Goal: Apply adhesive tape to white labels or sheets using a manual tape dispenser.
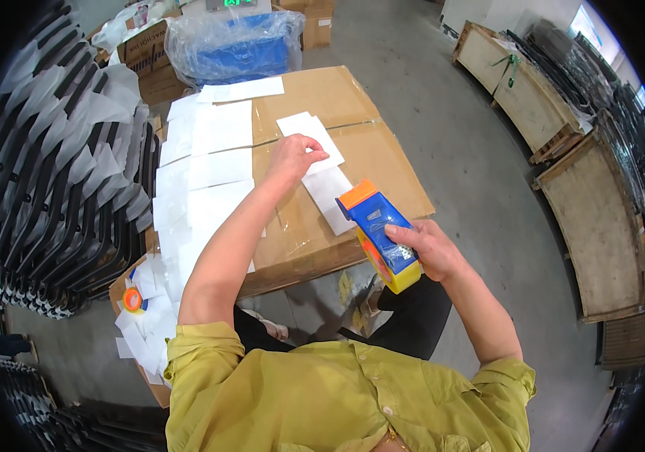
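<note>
My right hand (437, 252) grips a tape dispenser (382, 230) with a blue body, an orange front and a yellow lower part. It is held tilted above the near right of a large cardboard box (390, 158). My left hand (296, 157) is closed in a pinch over a white sheet (322, 134) on the box top; what lies between thumb and finger is too small to make out. A second white sheet (328, 194) lies just nearer to me, beside the dispenser's front. Rows of overlapping white sheets (221, 128) cover the box's left side.
Black metal frames (74, 173) wrapped in white sheeting are stacked at the left. A roll of orange tape (132, 300) sits among more sheets at the lower left. Behind the box stands a blue bin (239, 56) in clear plastic. Wooden crates (518, 90) line the right.
</note>
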The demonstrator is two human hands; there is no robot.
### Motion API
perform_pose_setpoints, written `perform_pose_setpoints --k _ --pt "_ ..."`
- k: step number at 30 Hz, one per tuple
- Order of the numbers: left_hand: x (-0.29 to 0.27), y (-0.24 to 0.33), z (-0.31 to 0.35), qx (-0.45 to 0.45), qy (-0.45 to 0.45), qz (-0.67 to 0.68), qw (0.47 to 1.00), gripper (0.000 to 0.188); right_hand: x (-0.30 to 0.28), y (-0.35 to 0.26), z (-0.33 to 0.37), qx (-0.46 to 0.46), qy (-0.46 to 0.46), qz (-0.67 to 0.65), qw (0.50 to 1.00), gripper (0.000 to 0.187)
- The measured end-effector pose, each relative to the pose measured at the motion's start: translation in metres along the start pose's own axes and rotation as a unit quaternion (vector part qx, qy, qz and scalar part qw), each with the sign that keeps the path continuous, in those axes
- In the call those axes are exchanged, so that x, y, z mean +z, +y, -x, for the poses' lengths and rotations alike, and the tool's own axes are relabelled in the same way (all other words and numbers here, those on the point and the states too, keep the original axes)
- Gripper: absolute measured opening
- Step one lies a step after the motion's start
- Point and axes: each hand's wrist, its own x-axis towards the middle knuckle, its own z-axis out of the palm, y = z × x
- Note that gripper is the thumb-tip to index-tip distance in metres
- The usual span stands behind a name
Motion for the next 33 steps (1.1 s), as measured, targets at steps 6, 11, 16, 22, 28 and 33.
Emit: perform_pose_setpoints --k 6,11,16,22,28,33 --pt "0.004 -0.005 -0.001 -0.121 -0.113 0.058 0.985 0.015 -0.003 0.000 0.001 0.003 -0.008 0.010 1.000 0.036" --pt "0.020 -0.016 0.009 -0.100 -0.118 0.060 0.986 0.015 -0.010 0.007 -0.002 0.017 -0.024 0.011 1.000 0.036" --pt "0.031 -0.010 0.018 -0.055 -0.109 -0.049 0.991 0.015 -0.011 0.004 0.002 0.033 -0.018 0.012 0.999 0.035" --pt "0.046 -0.004 0.030 -0.044 0.023 -0.189 0.981 0.021 -0.013 0.019 -0.002 0.062 0.001 0.007 0.998 0.035" --pt "0.008 0.024 0.054 -0.078 0.040 0.068 0.994 0.032 -0.018 0.026 0.001 0.057 -0.004 -0.043 0.997 0.037" --pt "0.001 0.045 0.143 -0.420 -0.219 0.350 0.808 0.065 -0.019 0.020 0.011 0.042 -0.020 -0.086 0.995 0.040"
